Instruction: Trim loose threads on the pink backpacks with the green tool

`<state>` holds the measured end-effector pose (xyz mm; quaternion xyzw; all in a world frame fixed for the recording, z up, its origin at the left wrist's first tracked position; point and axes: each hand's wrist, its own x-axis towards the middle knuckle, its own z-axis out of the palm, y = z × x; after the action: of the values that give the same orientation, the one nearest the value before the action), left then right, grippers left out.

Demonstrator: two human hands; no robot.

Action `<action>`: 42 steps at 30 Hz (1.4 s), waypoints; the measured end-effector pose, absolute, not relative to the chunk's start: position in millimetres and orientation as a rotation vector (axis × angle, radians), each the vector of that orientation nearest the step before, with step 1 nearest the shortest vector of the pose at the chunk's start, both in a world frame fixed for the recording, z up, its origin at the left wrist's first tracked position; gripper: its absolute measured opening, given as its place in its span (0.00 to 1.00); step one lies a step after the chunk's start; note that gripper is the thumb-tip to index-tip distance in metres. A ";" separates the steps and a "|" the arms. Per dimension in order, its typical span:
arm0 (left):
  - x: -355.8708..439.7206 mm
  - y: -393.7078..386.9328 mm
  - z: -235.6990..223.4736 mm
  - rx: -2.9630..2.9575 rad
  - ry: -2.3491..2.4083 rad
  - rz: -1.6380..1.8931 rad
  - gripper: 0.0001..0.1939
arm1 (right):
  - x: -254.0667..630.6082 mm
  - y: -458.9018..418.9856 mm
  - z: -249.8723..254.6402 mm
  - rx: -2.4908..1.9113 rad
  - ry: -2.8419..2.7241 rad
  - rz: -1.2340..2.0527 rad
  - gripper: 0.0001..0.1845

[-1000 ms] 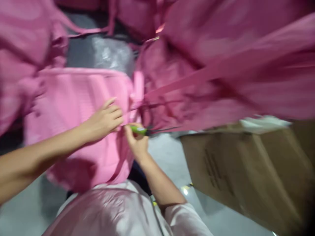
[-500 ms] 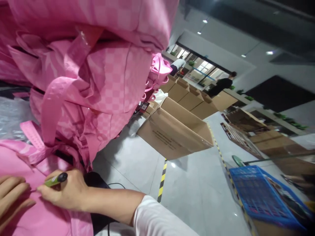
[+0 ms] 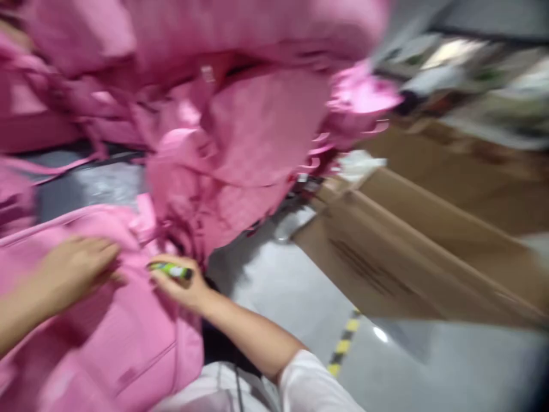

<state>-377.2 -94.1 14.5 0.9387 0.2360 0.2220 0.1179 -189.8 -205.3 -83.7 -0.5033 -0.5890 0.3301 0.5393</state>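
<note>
A pink bag point(image 3: 141, 337) lies in front of me at the lower left, its fabric partly smeared by motion. My left hand point(image 3: 83, 266) rests on it palm down, fingers stretched out. To its right, my right hand point(image 3: 186, 289) is closed around a green marker point(image 3: 171, 270) with a dark end facing right. The marker's other end is hidden by my fingers at the bag's edge. Just beyond both hands rises a pile of pink checkered bags point(image 3: 266, 126) with hanging straps.
A large open cardboard box point(image 3: 386, 257) stands on the grey floor point(image 3: 291, 309) to the right, more cardboard point(image 3: 484, 166) behind it. Yellow-black tape point(image 3: 344, 346) marks the floor. Clear plastic point(image 3: 111, 183) lies on a dark surface behind the bag.
My view has swung left and down, so the bags and box sit farther right. The right hand still grips the marker, now lying flatter. More of the left hand and the near bag shows.
</note>
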 end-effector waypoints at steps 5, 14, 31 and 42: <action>-388.1 -172.2 66.3 3.134 1.109 0.021 0.09 | -183.9 -213.6 -49.3 -0.809 -1.681 0.345 0.23; -434.8 -215.5 -0.6 2.496 1.743 0.026 0.18 | -240.8 -183.4 -93.4 -0.588 -1.948 0.314 0.23; -461.2 -130.6 -26.4 2.722 1.662 -0.016 0.58 | -249.3 -197.4 -95.8 -0.778 -1.992 0.835 0.18; -447.1 -135.9 -38.8 2.849 1.597 -0.254 0.61 | -248.8 -183.0 -100.1 -1.061 -1.826 1.039 0.11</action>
<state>-447.1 -135.9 -38.8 0.8677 0.4864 -0.0774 -0.0673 -248.8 -183.0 -100.1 -0.4163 -0.7164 0.4077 0.3838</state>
